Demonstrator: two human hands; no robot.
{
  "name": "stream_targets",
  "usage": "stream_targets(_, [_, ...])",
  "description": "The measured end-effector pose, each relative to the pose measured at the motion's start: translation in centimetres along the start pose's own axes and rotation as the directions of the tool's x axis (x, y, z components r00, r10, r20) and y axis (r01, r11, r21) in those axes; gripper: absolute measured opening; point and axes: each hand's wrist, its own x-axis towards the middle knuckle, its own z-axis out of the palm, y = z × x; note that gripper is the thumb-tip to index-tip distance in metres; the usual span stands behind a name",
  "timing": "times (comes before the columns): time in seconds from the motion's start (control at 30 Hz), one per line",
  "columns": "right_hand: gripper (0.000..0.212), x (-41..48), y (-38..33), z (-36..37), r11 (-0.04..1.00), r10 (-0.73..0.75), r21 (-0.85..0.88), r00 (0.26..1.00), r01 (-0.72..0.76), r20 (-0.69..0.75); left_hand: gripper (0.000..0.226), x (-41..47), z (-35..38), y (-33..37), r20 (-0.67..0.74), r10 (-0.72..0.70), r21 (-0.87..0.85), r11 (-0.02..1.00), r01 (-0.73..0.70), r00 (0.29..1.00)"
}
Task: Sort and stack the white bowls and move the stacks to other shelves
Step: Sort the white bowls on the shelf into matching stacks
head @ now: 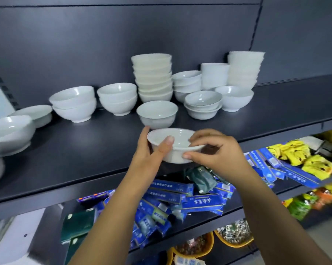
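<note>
Head view has my left hand [148, 159] and right hand [216, 152] both holding one white bowl [180, 136], fingers [201, 135] curled round its rim, over the dark shelf [85, 150] front, just before a lone bowl [157, 113] and the stacks [152, 79].

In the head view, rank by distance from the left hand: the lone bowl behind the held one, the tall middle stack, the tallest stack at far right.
1. lone bowl, just beyond the left hand and the held bowl it grips.
2. tall middle stack, directly behind the lone bowl.
3. far-right stack, at the back right.
</note>
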Motion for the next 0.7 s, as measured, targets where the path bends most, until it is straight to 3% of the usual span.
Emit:
stream_targets(0.07, [0.031, 0.8, 0.7, -2.5, 0.995, -0.018, 0.096, 0.999, 0.020, -0.031, 0.116, 1.5, 2.5, 0.7, 0.017, 0.073, -0.080, 0.994, -0.071, 0.997])
stream_targets(0.1, [0.035, 1.5, 1.4, -3.9, 0.986, -0.017, 0.165, 0.999, 0.024, -0.046, 0.108, 2.4, 4.2, 1.1, -0.002, 0.107, -0.113, 0.988, -0.106, 0.994])
stream_targets(0.2, [0.075, 4.4, 3.7, -8.2, 0.953, 0.005, 0.304, 1.000, 0.004, -0.030, 0.063, 5.7, 9.0, 1.8, -0.089, 0.233, -0.161, 0.956, -0.245, 0.968])
stream_targets(0.23, [0.083, 5.4, 4.3, -9.5, 0.950, 0.029, 0.312, 1.000, -0.030, 0.006, 0.063, 6.9, 10.1, 1.9, -0.112, 0.275, -0.166, 0.942, -0.291, 0.955])
stream_targets(0.33, [0.076, 8.3, 6.5, -13.2, 0.931, 0.096, 0.342, 0.989, -0.130, 0.115, 0.077, 10.4, 13.3, 2.2, -0.172, 0.349, -0.121, 0.921, -0.371, 0.921])
stream_targets(0.43, [0.090, 10.9, 8.5, -15.7, 0.951, 0.140, 0.250, 0.973, -0.184, 0.182, 0.079, 13.1, 14.9, 2.4, -0.164, 0.391, -0.017, 0.917, -0.399, 0.906])
stream_targets(0.5, [0.103, 13.0, 9.3, -16.7, 0.976, 0.175, 0.080, 0.948, -0.203, 0.267, 0.087, 14.6, 15.1, 2.1, -0.161, 0.405, 0.063, 0.914, -0.400, 0.900])
stream_targets(0.57, [0.086, 15.6, 9.8, -17.2, 0.988, 0.149, -0.078, 0.920, -0.129, 0.363, 0.087, 15.8, 14.7, 1.8, -0.162, 0.400, 0.145, 0.914, -0.379, 0.902])
stream_targets(0.63, [0.061, 18.0, 10.1, -17.2, 0.991, 0.103, -0.126, 0.877, -0.049, 0.469, 0.083, 16.7, 14.3, 1.2, -0.189, 0.363, 0.209, 0.923, -0.323, 0.913])
stream_targets(0.7, [0.059, 19.9, 11.0, -16.6, 0.992, 0.093, -0.125, 0.828, -0.028, 0.553, 0.086, 17.3, 13.7, 0.4, -0.212, 0.334, 0.240, 0.929, -0.282, 0.919])
